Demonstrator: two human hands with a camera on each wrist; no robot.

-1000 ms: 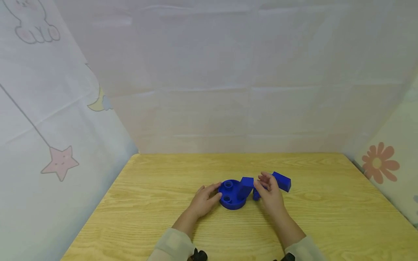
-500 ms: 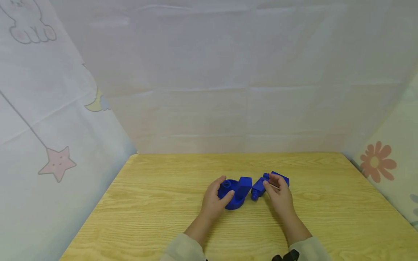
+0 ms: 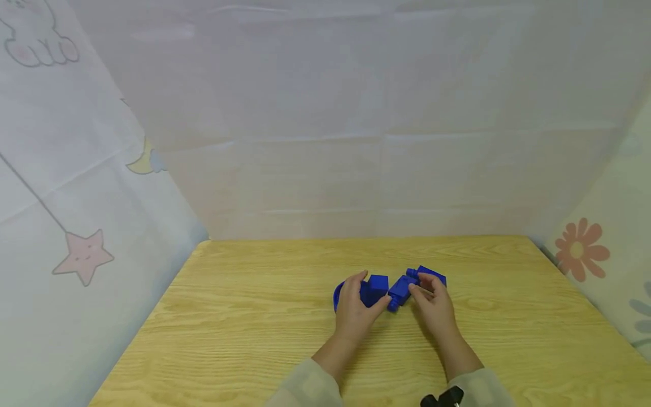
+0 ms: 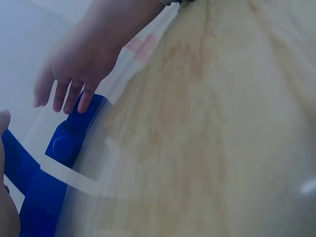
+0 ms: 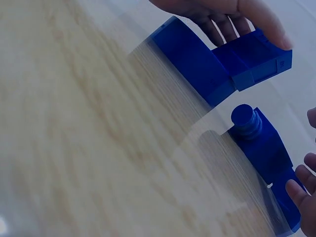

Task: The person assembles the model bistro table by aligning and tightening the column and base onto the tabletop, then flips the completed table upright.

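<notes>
Head view: left hand [image 3: 354, 308] curls over the round blue base [image 3: 338, 293] at mid-table [image 3: 244, 339]; an upright blue block [image 3: 377, 288] stands on the base. Right hand [image 3: 434, 308] pinches a blue peg block [image 3: 399, 291] just beside it.

Left wrist view: right hand's fingers [image 4: 74, 96] touch the peg block [image 4: 69, 140].

Right wrist view: left hand's fingers [image 5: 222, 19] rest on the base [image 5: 195, 61]; peg block [image 5: 264, 143] lies apart from it.

No words, labels, brands or numbers can be read in any view. The cloth backdrop [image 3: 325, 113] carries only drawings: a pink star [image 3: 83, 255] at the left of the frame and an orange flower [image 3: 577, 250] at the right.
</notes>
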